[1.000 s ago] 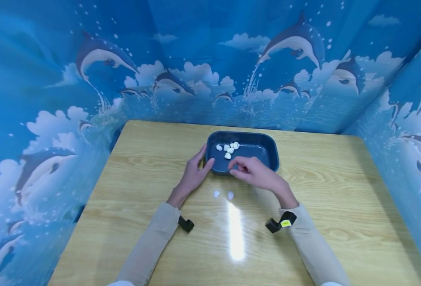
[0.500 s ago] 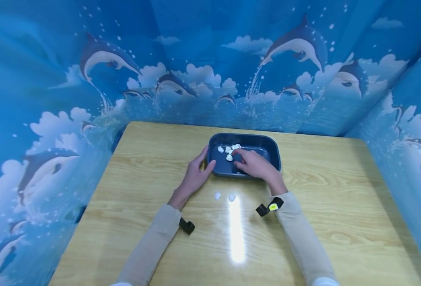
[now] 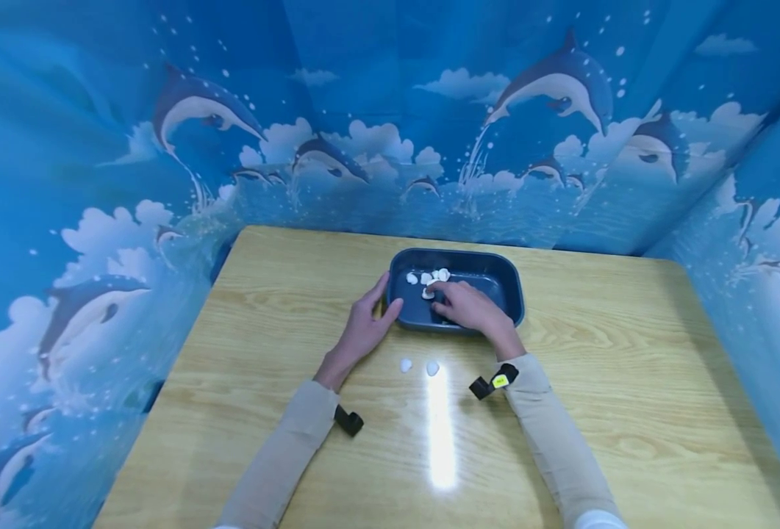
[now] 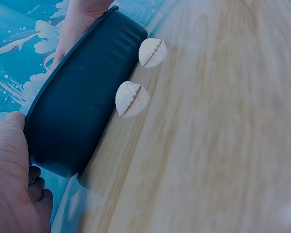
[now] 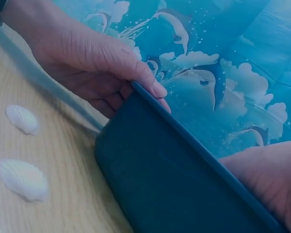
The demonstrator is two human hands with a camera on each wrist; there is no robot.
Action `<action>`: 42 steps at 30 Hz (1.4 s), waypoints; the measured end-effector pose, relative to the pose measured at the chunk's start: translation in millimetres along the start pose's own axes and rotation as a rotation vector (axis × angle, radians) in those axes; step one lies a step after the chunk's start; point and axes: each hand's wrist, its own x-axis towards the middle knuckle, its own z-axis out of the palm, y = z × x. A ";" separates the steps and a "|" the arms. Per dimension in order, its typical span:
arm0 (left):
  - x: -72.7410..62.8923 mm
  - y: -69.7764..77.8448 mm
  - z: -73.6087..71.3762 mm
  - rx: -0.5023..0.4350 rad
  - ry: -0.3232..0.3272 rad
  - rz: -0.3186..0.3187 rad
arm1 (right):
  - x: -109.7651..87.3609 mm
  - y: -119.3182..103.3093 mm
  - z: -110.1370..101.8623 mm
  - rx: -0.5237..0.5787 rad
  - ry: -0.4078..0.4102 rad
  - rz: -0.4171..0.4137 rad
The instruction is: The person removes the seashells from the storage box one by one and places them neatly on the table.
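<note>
A dark blue rectangular tray point(image 3: 452, 326) holds several small white seashells point(image 3: 412, 279). My left hand point(image 3: 363, 327) grips its left end, the thumb at the rim and the fingers along the outer wall. The right wrist view shows that left hand point(image 5: 92, 60) at the rim too. Inside the tray, my right hand point(image 3: 469, 305) reaches over the front side, index finger on a seashell near the middle. Its thumb lies a little nearer the front; whether the two pinch the shell is too small to tell. The tray wall hides these fingertips in both wrist views.
Two white seashells, one on the left point(image 3: 406, 365) and one on the right point(image 3: 432, 368), lie on the wooden table point(image 3: 284, 294) in front of the tray. A blue dolphin-print curtain point(image 3: 376, 88) hangs along the table's back and sides.
My right hand has moved from above the tray's front part in to the seashells, its index finger now on one. My left hand has stayed at the tray's left end.
</note>
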 end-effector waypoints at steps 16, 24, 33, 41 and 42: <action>-0.7 -0.6 -0.4 -0.001 0.001 0.002 | -0.4 2.6 -2.1 0.021 0.068 -0.018; -0.1 -2.3 -0.6 -0.010 -0.001 0.005 | 1.1 3.0 -1.6 0.020 0.051 0.004; -1.1 -3.4 -0.4 -0.010 0.002 0.018 | 0.6 4.7 -1.3 0.015 0.042 -0.003; -0.6 -4.0 0.0 -0.012 0.007 0.027 | 0.8 5.8 -1.0 0.016 0.039 0.020; -0.5 -3.5 0.1 -0.011 0.006 0.025 | 0.8 5.7 -1.1 0.016 0.042 0.023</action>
